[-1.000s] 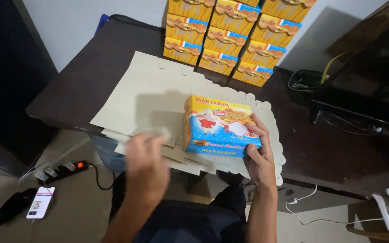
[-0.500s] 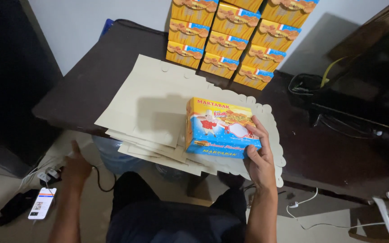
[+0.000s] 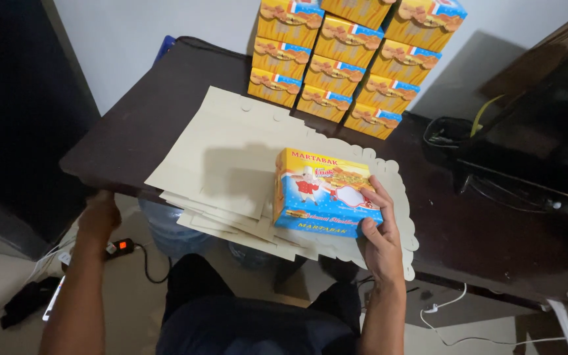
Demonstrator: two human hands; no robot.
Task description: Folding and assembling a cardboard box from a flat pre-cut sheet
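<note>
At the far left I noted the left hand (image 3: 100,220) held low beside the counter (image 3: 159,112), at or just under its near-left edge; whether it touched the edge I could not tell. Its fingers were curled loosely with nothing visibly between them, so I recorded it as empty and off the work. Below it on the floor lay a power strip (image 3: 118,248) with a lit switch and a trailing cable.

Moving right, a stack of flat cardboard blanks (image 3: 225,171) lay on the counter, fanned and overhanging the near edge, in my judgement so that single sheets could be drawn off easily. On the right part of that stack rested the folded box (image 3: 327,190), blue and yellow, lid side up, using the blanks as a flat bed.

The right hand (image 3: 379,230) was clamped on the box's near-right corner, thumb on top and fingers wrapped along the side, which I read as steadying it with one hand.

Behind, against the wall, the finished boxes (image 3: 350,52) stood stacked in rows, kept well apart from the working area. At far right, dark equipment and loose cables (image 3: 445,131) occupied the counter.
</note>
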